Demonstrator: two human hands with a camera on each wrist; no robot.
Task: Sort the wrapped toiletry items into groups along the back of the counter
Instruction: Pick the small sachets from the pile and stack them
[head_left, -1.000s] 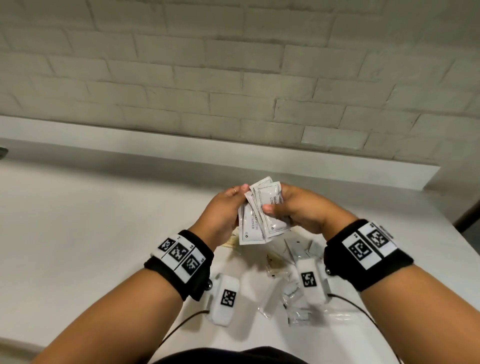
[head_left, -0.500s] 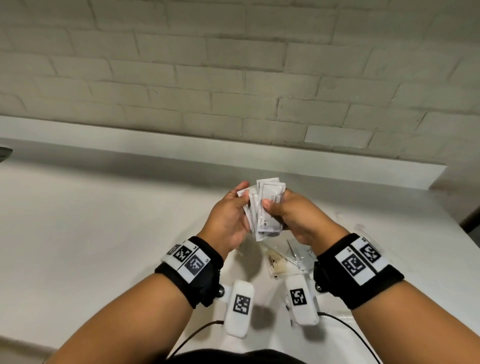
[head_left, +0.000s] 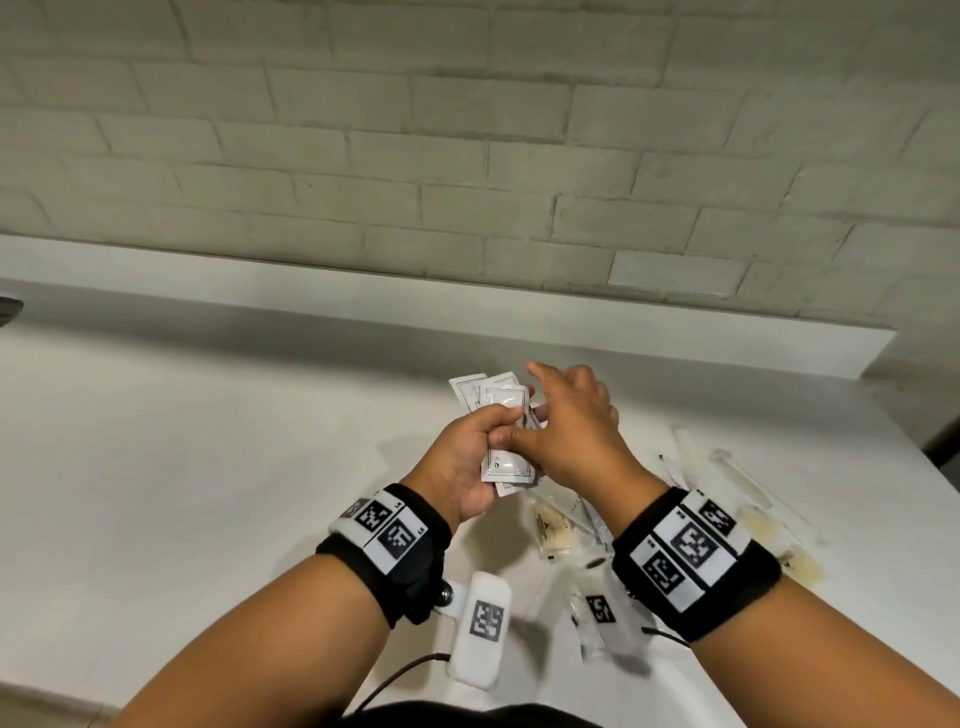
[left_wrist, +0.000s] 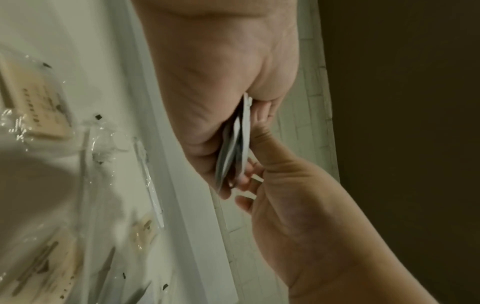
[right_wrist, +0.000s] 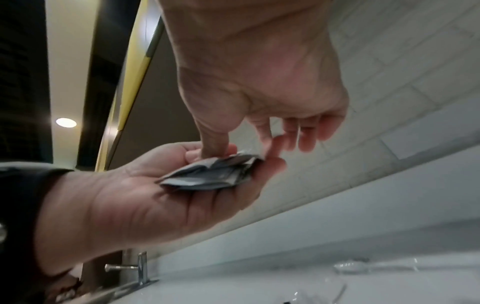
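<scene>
A stack of white printed sachets (head_left: 501, 400) lies fanned in my left hand (head_left: 511, 421), held above the white counter (head_left: 208, 467). The left thumb is curled over the stack and the fingers cup it from below. My right hand (head_left: 566, 415) hovers over the same stack. Its thumb presses on the top sachet while its fingers (head_left: 535, 370) stick out straight and spread. In the right wrist view the sachets (right_wrist: 213, 174) rest across the left palm under the right thumb (right_wrist: 213, 144). The left wrist view shows the stack (left_wrist: 241, 144) edge-on between both hands.
Loose clear-wrapped items lie on the counter under and right of my wrists: a tan packet (head_left: 553, 530) and long thin wrapped pieces (head_left: 737, 478). A raised white ledge (head_left: 415, 301) runs along the back below the brick wall. A chrome tap (right_wrist: 141, 269) stands far left.
The right hand has let go of its pinch on the sachets and spread its fingers, leaving only the thumb on top. The stack has tipped flatter into the left hand.
</scene>
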